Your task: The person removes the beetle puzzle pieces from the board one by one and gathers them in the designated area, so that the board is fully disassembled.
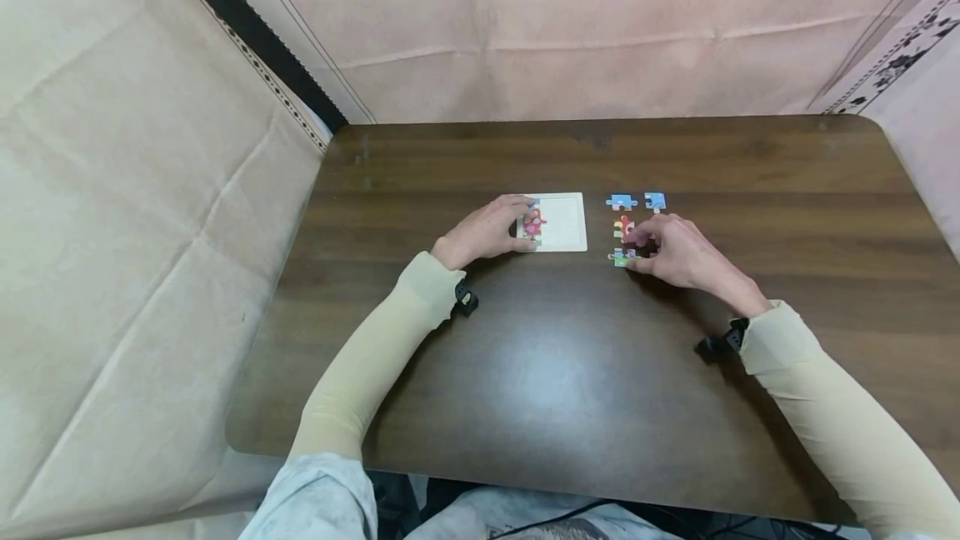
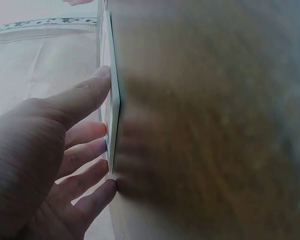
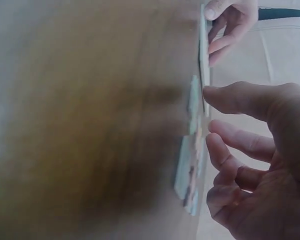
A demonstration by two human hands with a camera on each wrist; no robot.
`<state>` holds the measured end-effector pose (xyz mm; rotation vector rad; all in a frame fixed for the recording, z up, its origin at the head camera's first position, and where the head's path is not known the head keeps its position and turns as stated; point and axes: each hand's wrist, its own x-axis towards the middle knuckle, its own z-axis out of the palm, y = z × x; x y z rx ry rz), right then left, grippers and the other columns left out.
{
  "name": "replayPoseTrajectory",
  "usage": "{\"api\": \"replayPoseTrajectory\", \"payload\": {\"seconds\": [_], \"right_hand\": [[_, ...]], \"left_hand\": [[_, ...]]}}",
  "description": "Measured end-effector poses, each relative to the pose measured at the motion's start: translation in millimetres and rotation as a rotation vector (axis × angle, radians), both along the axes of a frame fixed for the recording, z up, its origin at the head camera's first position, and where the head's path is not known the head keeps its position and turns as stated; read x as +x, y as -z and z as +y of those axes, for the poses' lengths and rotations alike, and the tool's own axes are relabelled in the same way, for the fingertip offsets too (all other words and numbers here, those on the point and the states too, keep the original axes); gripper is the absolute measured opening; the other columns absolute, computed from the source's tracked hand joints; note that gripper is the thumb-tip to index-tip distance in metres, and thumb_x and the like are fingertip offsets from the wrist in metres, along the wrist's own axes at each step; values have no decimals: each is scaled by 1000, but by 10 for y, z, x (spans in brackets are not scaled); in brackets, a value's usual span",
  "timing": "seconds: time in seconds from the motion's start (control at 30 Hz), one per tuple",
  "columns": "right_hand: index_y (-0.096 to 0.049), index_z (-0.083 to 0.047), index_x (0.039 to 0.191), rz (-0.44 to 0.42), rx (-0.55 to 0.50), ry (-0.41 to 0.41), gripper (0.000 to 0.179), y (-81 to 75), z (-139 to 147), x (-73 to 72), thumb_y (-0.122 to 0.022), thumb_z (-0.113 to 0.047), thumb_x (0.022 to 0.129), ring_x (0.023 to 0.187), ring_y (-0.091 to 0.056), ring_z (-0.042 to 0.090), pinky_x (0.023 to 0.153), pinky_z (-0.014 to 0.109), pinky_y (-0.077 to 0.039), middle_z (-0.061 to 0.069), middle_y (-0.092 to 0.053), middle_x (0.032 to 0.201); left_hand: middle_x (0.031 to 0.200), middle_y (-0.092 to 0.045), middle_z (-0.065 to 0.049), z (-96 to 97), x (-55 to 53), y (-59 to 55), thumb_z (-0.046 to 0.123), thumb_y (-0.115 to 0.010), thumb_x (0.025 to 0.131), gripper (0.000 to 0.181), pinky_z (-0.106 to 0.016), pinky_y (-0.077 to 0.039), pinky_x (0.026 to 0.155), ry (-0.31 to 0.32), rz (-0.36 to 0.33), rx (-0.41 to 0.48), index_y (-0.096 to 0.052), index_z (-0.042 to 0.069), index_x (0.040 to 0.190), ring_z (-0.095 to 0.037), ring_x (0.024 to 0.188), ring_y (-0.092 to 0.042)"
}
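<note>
My left hand [image 1: 491,227] rests on the left end of a white puzzle tray [image 1: 564,223]. Its thumb lies by the near rim and its fingers toward the far side, as the left wrist view also shows. Between them, a red-pink puzzle section [image 1: 533,224] sits in the tray. To the right, my right hand [image 1: 678,252] hovers low over loose jigsaw pieces, thumb and fingertips apart with nothing visible between them. Closest to its fingertips are a red-and-yellow piece [image 1: 622,227] and a green piece [image 1: 620,257]; the hand hides part of this group.
Two blue jigsaw pieces, one on the left [image 1: 621,202] and one on the right [image 1: 655,202], lie beyond the right hand. Everything lies on a brown wooden table [image 1: 525,407]. Pale cloth [image 1: 585,40] hangs behind its far edge. Each wrist wears a small black camera.
</note>
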<state>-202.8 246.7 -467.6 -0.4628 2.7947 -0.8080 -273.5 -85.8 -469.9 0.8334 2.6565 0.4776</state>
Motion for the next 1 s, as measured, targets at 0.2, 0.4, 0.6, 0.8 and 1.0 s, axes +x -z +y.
{"api": "replayPoseTrajectory", "payload": {"seconds": [0.2, 0.4, 0.6, 0.8, 1.0], "right_hand": [[-78, -3, 109, 59, -33, -5, 19, -111, -142, -86, -85, -12, 93, 98, -59, 31, 81, 40, -47, 14, -74, 105], [-79, -2, 119, 74, -52, -31, 25, -176, -355, -211, -82, -14, 97, 97, -62, 29, 83, 41, -51, 14, -75, 107], [-77, 3, 127, 54, -75, -45, 32, -186, -664, -386, -80, -12, 98, 112, -64, 38, 98, 56, -55, 23, -75, 122], [-77, 3, 128, 39, -71, -73, 31, -124, -976, -598, -76, -13, 101, 107, -66, 38, 94, 53, -57, 25, -76, 120], [-77, 6, 126, 64, -36, -125, 31, -32, -1220, -804, -76, -14, 101, 113, -71, 41, 101, 55, -58, 27, -78, 120]], "left_hand": [[177, -40, -6, -63, -24, -16, 41, -80, 100, 71, -42, -34, 136, -11, -5, 8, -56, 9, 158, -26, 165, -35], [176, -42, -6, -117, -53, -17, 40, -82, 100, 69, -41, -35, 135, -21, 2, 9, -59, 9, 156, -25, 165, -36], [180, -34, -8, -125, -52, -9, 46, -81, 99, 79, -44, -35, 135, -59, -12, -4, -51, 9, 162, -27, 166, -33], [181, -31, -8, -122, -35, 15, 51, -80, 99, 87, -43, -32, 137, -91, -38, -19, -46, 7, 165, -26, 168, -31], [180, -33, -9, -131, -34, 9, 51, -80, 98, 88, -44, -32, 137, -89, -38, -10, -46, 6, 165, -27, 167, -32]]}}
